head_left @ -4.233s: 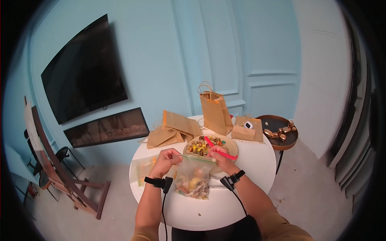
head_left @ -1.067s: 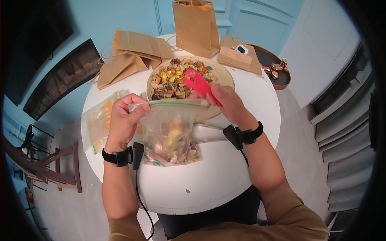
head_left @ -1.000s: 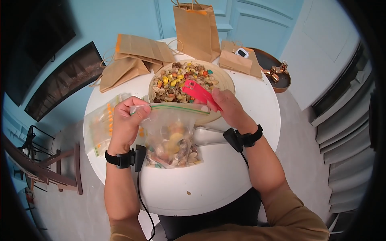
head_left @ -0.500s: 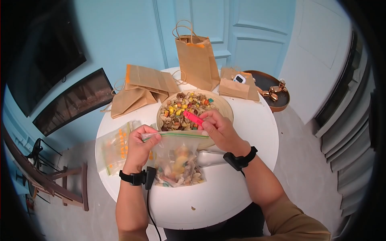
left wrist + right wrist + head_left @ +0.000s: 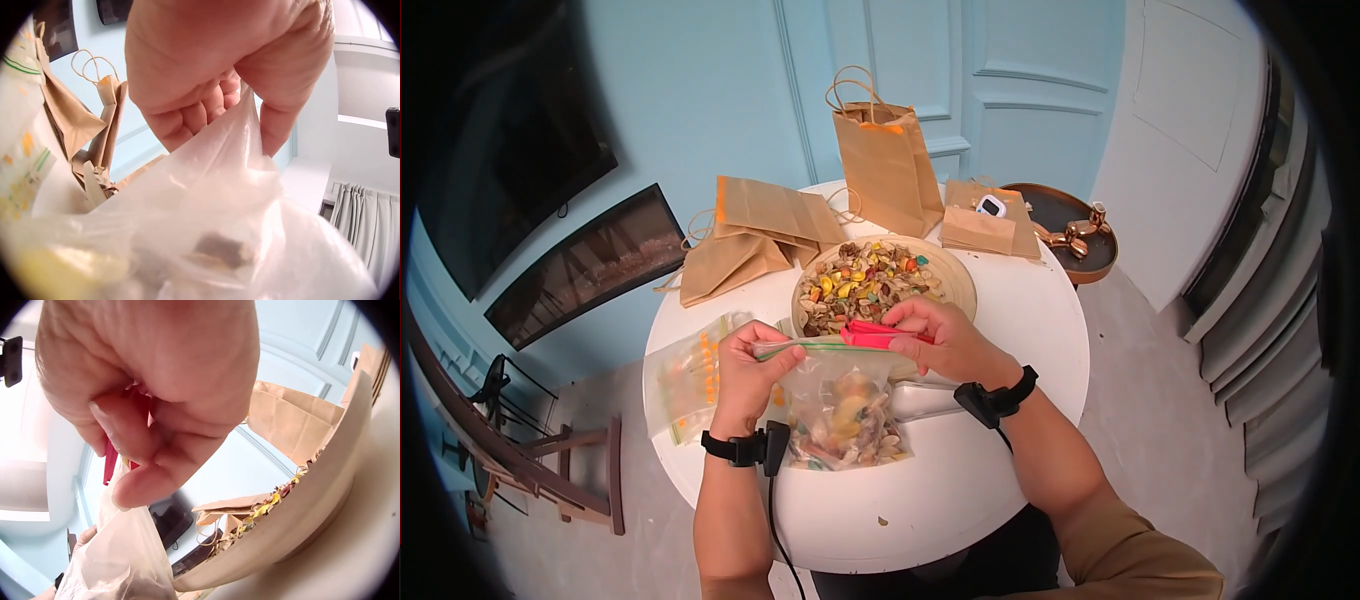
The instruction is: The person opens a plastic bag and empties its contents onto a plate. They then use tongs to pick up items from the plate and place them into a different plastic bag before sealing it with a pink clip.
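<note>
A clear zip bag [image 5: 850,410] with a green-lined top holds mixed dried pieces and stands upright on the table's near half. My left hand [image 5: 752,368] pinches the bag's top left corner between thumb and fingers; the left wrist view shows the plastic [image 5: 212,169] pulled up to that pinch. My right hand [image 5: 945,342] grips a red plastic tool [image 5: 865,334] lying along the bag's top edge, and its fingers are also at the bag's right corner. Behind the bag, a round wooden plate [image 5: 962,290] bears a heap of dried pieces [image 5: 860,280].
Paper bags lie folded at the back left [image 5: 770,215] and one stands upright [image 5: 885,165]. At the back right a small paper bag [image 5: 990,230] carries a white device [image 5: 991,205]. Flat zip bags [image 5: 690,375] lie left; a silvery object [image 5: 925,400] lies right of the filled bag.
The red tool has turned from slanting over the plate to lying along the bag's top edge. My right fingers have shifted around it. The head view has tilted up from about one second ago.
</note>
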`<action>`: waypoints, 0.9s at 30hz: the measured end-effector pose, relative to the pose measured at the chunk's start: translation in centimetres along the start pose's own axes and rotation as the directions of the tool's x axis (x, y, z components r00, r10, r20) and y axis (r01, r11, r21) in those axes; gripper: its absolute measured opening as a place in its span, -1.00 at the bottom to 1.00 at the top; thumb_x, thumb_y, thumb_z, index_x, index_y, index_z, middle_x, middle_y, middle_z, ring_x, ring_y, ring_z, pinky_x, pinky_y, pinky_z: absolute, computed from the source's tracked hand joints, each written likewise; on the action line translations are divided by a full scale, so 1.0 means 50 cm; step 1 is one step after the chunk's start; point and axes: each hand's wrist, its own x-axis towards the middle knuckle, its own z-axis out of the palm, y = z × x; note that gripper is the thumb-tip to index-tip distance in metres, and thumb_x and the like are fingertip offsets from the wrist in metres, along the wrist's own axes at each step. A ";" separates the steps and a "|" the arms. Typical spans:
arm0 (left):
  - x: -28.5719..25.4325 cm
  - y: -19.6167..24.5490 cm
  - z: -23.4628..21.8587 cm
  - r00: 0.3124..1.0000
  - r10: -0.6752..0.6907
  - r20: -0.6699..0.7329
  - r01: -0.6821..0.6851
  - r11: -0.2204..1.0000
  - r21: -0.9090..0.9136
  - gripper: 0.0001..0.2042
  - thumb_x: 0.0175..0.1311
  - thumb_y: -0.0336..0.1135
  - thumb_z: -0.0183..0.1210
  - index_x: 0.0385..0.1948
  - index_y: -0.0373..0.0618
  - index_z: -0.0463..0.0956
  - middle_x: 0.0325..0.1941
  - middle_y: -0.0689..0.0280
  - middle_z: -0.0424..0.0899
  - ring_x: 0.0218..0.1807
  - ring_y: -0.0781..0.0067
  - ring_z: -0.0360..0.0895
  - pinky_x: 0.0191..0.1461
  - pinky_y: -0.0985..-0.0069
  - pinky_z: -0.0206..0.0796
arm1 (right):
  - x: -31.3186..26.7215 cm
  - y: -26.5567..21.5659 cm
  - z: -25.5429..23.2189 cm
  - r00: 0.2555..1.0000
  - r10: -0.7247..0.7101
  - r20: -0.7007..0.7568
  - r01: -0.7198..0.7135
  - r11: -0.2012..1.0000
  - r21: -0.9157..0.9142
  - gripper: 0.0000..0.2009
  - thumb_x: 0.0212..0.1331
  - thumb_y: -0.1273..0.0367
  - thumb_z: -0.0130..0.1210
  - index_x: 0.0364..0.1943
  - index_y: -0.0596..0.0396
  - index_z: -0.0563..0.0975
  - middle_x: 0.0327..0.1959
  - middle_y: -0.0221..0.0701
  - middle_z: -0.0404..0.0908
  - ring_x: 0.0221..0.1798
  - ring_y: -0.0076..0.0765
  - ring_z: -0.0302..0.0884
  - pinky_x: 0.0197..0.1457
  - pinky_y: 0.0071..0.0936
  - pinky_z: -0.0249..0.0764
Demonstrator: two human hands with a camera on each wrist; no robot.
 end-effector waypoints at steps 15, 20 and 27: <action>-0.006 0.019 0.015 0.998 0.054 0.029 -0.057 0.994 0.095 -0.80 0.05 -0.63 0.42 -0.37 -0.20 0.57 -0.37 0.37 0.71 -0.32 0.64 0.63 -0.18 0.65 0.48 | 0.010 0.017 -0.006 0.948 -0.277 -0.156 0.245 0.949 -0.199 -0.69 0.07 0.47 0.37 -0.06 0.18 0.64 -0.24 -0.31 0.73 -0.23 -0.56 0.65 -0.09 -0.56 0.58; -0.005 0.008 0.012 0.999 0.024 0.040 -0.030 0.989 0.148 -0.79 0.04 -0.61 0.42 -0.37 -0.16 0.56 -0.33 0.36 0.70 -0.32 0.64 0.59 -0.19 0.65 0.46 | 0.013 0.022 -0.010 0.971 -0.221 -0.089 0.209 0.970 -0.125 -0.65 0.05 0.45 0.40 -0.03 0.15 0.65 -0.14 -0.37 0.67 -0.13 -0.57 0.60 -0.04 -0.57 0.56; -0.004 0.005 0.015 0.998 0.059 0.032 -0.062 0.993 0.096 -0.82 0.06 -0.63 0.39 -0.40 -0.20 0.57 -0.33 0.35 0.70 -0.30 0.64 0.59 -0.17 0.64 0.45 | 0.015 0.025 -0.015 0.982 -0.171 -0.077 0.176 0.983 0.057 -0.61 0.04 0.53 0.40 0.00 0.22 0.60 -0.07 -0.39 0.66 -0.04 -0.58 0.59 0.06 -0.60 0.54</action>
